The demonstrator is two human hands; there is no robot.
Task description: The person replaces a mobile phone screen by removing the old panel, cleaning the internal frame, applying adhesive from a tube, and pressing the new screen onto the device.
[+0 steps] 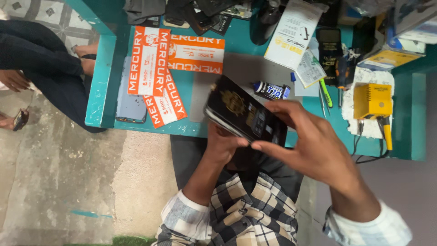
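We hold a flat black rectangular box with a gold emblem [243, 114] between both hands, tilted above the near edge of the teal tabletop [200, 86]. Our left hand [225, 146] sits under the box's lower side, fingers curled up against it and the thumb pressed on the near edge. Our right hand [309, 143] comes over the box's right end, fingers spread and bent, the thumb and forefinger pinching its corner. Both wrists end in pale checked shirt cuffs.

Just beyond the box, on the tabletop, lies a small dark cylindrical battery with a blue and white label [272, 90]. Left of the box lie three orange and white flat card packets [159, 73], overlapping one another, and one of them partly covers a grey-blue phone lying flat [128, 107] at the tabletop's left edge. Beyond the box to the right lie a white printed paper leaflet [293, 32] and a green-handled slim tool [324, 91]. Well to the right of the box a small yellow box-shaped device [372, 101] rests on a white cloth, with dark cables trailing from it toward us. Far left of the box, off the tabletop, another person in dark clothing [41, 59] sits over a concrete floor [68, 173]
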